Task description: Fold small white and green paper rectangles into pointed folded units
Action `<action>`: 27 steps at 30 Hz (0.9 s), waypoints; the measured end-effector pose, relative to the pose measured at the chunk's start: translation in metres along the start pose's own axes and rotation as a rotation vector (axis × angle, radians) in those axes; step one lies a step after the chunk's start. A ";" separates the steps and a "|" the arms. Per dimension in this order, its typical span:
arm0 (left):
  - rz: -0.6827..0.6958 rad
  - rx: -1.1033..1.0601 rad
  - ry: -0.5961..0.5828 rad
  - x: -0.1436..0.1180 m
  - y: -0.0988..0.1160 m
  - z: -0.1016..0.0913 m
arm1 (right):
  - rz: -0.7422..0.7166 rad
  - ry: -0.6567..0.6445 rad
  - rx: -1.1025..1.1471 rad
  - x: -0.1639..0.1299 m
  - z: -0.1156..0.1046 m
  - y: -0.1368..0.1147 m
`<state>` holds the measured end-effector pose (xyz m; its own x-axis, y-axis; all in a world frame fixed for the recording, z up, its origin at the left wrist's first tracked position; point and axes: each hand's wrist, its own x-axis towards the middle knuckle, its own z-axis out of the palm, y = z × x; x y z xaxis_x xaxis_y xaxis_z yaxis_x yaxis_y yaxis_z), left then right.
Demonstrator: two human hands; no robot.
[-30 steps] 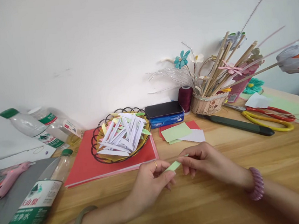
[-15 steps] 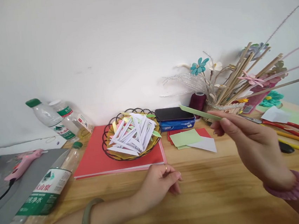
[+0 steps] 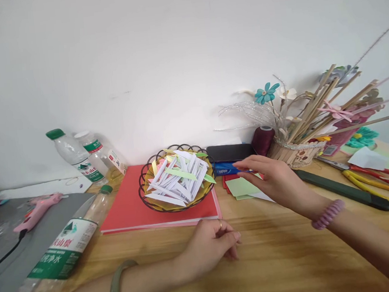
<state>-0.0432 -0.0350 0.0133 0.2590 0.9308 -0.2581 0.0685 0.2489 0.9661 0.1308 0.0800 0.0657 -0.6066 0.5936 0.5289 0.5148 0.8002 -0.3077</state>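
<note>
Looking down at our table [image 3: 295,265], we've got the wire basket [image 3: 178,179] sitting on a red folder [image 3: 128,207] toward the back edge, right around the middle. It's piled with folded paper strips [image 3: 174,184], mostly white, long and thin with pointed ends, plus a few yellow and pink ones peeking out. One pale green strip [image 3: 179,173] lies flat across the top of the heap, and another green tip pokes out on the right side of the rim.

Our right hand [image 3: 273,179] hangs just right of the basket, fingers loosely spread and holding nothing, not touching the basket. Under it are some green and white paper squares [image 3: 241,187] on the wood. Our left hand [image 3: 211,245] rests on the table near the front edge, fingers curled in loosely, nothing in it as far as we can see.

Over by the right edge there's scissors [image 3: 384,183], and a little pot of sticks and paper flowers [image 3: 298,152] at the back. Water bottles [image 3: 79,161] sit at the back left.
</note>
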 end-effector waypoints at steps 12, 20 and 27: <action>-0.002 0.046 -0.018 0.000 0.002 -0.001 | 0.081 -0.263 -0.137 -0.059 0.012 0.042; -0.003 0.061 -0.021 -0.003 0.003 -0.001 | 0.364 -0.124 -0.102 -0.048 0.014 0.037; 0.010 0.090 -0.029 -0.001 0.000 -0.001 | 0.433 -0.047 0.085 -0.042 0.003 0.043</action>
<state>-0.0442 -0.0361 0.0132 0.2881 0.9245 -0.2497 0.1517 0.2134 0.9651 0.1765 0.0897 0.0276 -0.3735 0.8775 0.3009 0.6773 0.4796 -0.5579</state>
